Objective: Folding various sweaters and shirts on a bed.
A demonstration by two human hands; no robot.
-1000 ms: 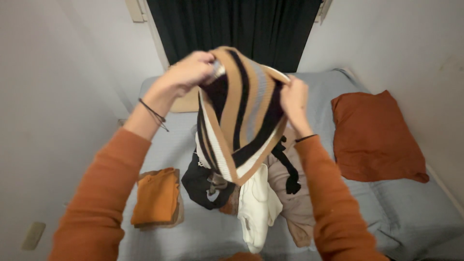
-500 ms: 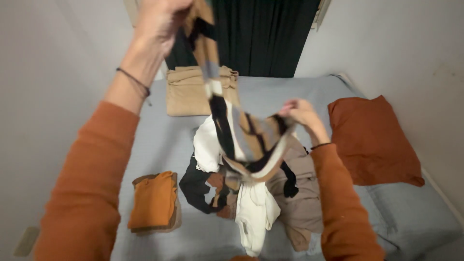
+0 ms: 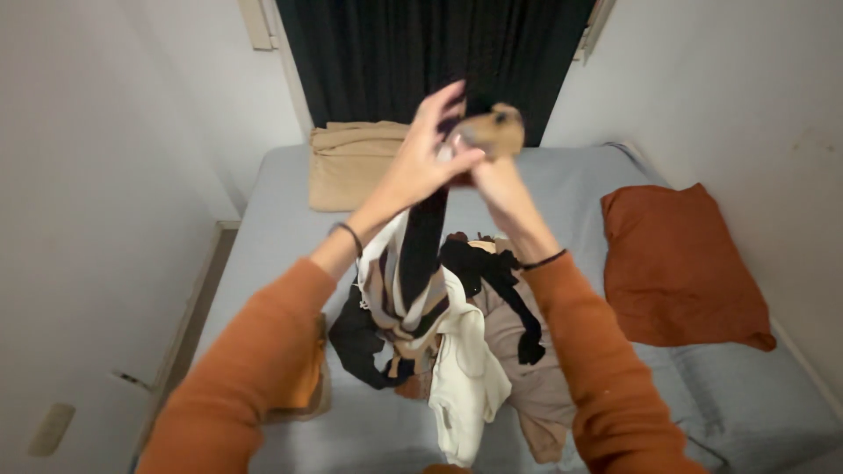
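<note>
1. Hands meet raised above a grey bed [image 3: 290, 202]: left hand [image 3: 428, 158] and right hand [image 3: 492, 167] both closed on the top of a striped garment [image 3: 413, 272].
2. Garment hangs straight down from the fingers, tan, black and cream.
3. Below the fingers lies a clothes pile [image 3: 474, 351]; right of them, a rust pillow [image 3: 676, 263].

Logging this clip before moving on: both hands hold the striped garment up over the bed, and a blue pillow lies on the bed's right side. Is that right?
Not quite: the pillow is rust orange, not blue, as the head view shows. The rest holds: the left hand and right hand meet on the striped garment, raised above the grey bed, and the pillow lies on the bed's right side.
</note>
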